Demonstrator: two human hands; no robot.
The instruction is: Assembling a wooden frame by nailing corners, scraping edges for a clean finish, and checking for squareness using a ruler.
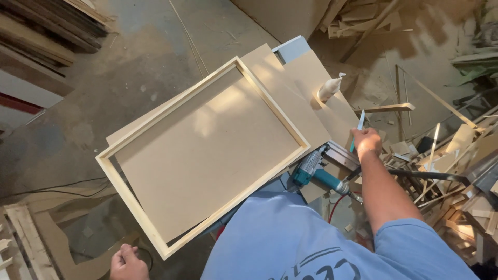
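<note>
Light-blue short-sleeved printed T-shirt (290, 238)

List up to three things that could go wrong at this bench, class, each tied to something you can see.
1. The frame lies loose on the board and overhangs the bench at its near corner, so a knock could shift or tip it.
2. The nail gun sits at the bench edge beside the right hand; an elbow might push it off.
3. The glue bottle stands near the board's far edge and could topple.
</note>
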